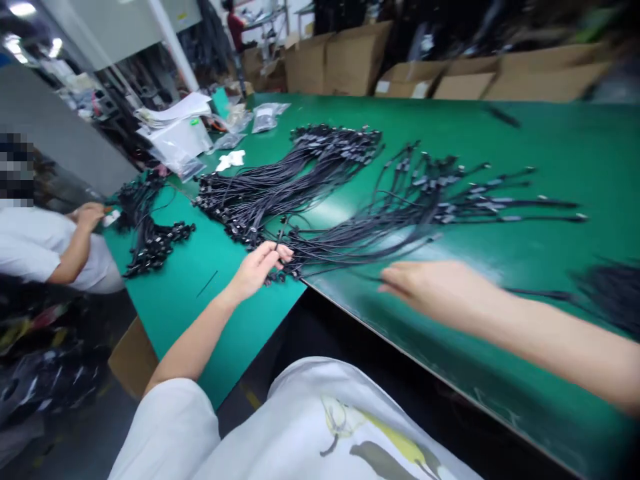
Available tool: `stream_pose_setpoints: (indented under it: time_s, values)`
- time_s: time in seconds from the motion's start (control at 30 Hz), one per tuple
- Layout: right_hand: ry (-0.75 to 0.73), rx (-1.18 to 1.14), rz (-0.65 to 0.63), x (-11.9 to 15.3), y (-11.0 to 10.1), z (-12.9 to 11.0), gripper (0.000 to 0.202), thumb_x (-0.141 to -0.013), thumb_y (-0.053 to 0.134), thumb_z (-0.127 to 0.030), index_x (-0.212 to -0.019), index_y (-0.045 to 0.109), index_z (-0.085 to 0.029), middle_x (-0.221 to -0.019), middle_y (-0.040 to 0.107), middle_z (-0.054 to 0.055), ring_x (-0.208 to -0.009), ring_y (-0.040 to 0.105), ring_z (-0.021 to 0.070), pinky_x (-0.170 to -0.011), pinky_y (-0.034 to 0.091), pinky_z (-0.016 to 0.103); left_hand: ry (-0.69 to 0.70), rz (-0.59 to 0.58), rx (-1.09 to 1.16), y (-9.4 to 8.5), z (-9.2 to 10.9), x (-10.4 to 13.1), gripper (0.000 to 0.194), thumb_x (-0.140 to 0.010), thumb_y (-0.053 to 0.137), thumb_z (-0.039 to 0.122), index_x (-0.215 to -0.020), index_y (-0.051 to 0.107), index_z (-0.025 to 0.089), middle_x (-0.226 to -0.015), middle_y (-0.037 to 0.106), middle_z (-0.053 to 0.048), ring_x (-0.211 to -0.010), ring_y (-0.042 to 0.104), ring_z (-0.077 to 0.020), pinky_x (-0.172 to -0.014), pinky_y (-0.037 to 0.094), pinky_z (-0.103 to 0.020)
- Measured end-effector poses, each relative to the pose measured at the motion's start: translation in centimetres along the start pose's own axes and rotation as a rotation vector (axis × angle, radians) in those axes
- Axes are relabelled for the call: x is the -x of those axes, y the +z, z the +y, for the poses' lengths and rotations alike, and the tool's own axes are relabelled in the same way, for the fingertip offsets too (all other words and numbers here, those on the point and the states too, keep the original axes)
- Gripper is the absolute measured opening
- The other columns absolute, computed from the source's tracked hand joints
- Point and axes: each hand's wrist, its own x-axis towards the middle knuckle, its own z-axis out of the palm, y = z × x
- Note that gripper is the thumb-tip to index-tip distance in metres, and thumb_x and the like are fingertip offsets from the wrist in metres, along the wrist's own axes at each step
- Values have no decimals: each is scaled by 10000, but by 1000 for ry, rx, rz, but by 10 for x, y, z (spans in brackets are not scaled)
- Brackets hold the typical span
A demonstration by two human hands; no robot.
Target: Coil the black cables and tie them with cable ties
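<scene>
My left hand (261,265) is pinched on a black cable at the near end of a spread cable bundle (345,233), just where the two green tabletops meet. Further right, my right hand (425,287) is closed round a thin black cable (367,275), which shows on both sides of the hand. That hand is slightly blurred. The bundle fans out to the right, its far ends carrying plugs and pale tags. Behind it lies a second, neater bundle of black cables (300,173) with many small connectors at both ends.
A co-worker's hand (90,215) at the left is beside a smaller cable pile (150,233). Papers and a white box (177,140) stand at the back left. Cardboard boxes (357,60) line the far edge. More dark cables (613,290) lie at the right.
</scene>
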Motion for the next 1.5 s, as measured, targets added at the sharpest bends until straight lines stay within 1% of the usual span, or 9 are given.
stream_pose_setpoints:
  time_s: [0.1,0.2,0.37,0.57,0.77,0.97,1.1,1.33,1.5]
  values:
    - [16,111,-148,-12,-9,-42,272,-964,443,-329,-786,605,-204,-727,602,37,-557,510,136,-497,241,301,48,-257,-123,57,11,0,260,-963,430,383,-975,595,182,-1054,657,-84,-999,598,-182,-944,445,-340]
    - [162,169,-140,-12,-30,-30,277,-956,490,-418,-895,633,-189,-846,635,50,-676,560,143,-520,247,271,-86,-456,87,86,21,2,278,-970,416,411,-1007,571,182,-744,573,-3,-648,541,-116,-709,488,-286]
    - [340,195,-71,41,-43,32,276,-967,479,-430,-947,641,-207,-924,657,27,-781,586,151,-556,298,253,-368,-483,353,83,22,0,396,-945,498,398,-1297,489,217,-622,378,70,-474,276,-63,-443,296,-186]
    - [367,117,143,108,-17,78,389,-1009,344,-402,-961,665,-187,-875,645,73,-804,591,191,-653,391,287,-390,-590,481,61,17,1,333,-880,602,400,-1068,682,137,-573,338,47,-517,338,-79,-497,340,-221]
    - [93,119,102,106,18,-5,276,-984,393,-227,-870,636,-165,-682,604,39,-589,526,157,-581,327,288,-123,-92,450,103,29,-23,394,-942,439,485,-1147,620,202,-647,394,30,-499,330,-85,-452,333,-204]
    - [17,-16,214,80,-5,-38,346,-1003,378,-324,-774,584,-168,-702,570,23,-624,505,128,-606,334,263,29,-531,25,157,25,-9,355,-944,473,462,-934,641,150,-765,607,-38,-749,555,-151,-786,453,-300]
    - [339,-429,398,73,3,-19,285,-902,561,-446,-936,591,-165,-919,604,64,-822,549,163,-715,420,276,-129,-530,419,168,23,-2,347,-941,479,477,-862,575,153,-537,389,65,-501,395,-89,-617,419,-264]
    - [813,-1567,654,59,58,-35,379,-824,615,-506,-692,510,-166,-549,348,-78,-449,255,43,-424,224,182,-446,-305,730,204,8,4,500,-857,524,618,-644,462,169,-663,478,7,-652,508,-122,-756,452,-297]
    - [828,-1945,809,52,59,-53,445,-671,771,-533,-830,557,-176,-780,572,3,-707,576,102,-598,471,189,-354,-303,507,208,-6,16,443,-850,528,623,-765,448,196,-610,406,56,-578,424,-111,-677,416,-282]
